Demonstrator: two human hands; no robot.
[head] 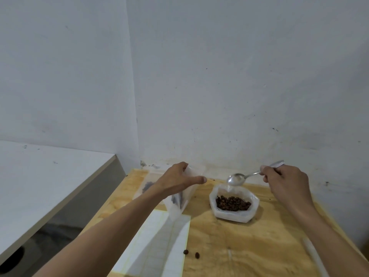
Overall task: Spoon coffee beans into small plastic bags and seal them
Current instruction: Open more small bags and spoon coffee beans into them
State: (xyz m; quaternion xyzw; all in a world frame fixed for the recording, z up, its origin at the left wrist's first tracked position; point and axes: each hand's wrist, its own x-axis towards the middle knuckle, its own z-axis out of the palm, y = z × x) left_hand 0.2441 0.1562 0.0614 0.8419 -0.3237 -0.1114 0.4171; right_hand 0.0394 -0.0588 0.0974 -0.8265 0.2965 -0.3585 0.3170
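My left hand (pixel 180 179) grips the top of a small clear plastic bag (pixel 179 203) that stands on the wooden table (pixel 249 246) with a few dark beans inside. My right hand (pixel 283 182) holds a metal spoon (pixel 236 179) by its handle; the spoon bowl looks empty and hovers above the far rim of a white container (pixel 234 215). That container holds dark coffee beans (pixel 232 203).
A sheet of white labels (pixel 159 242) lies at the table's near left. Two loose beans (pixel 191 253) sit beside it. A flat bag with beans (pixel 148 185) lies behind my left arm. A white counter (pixel 40 176) stands at left, walls close behind.
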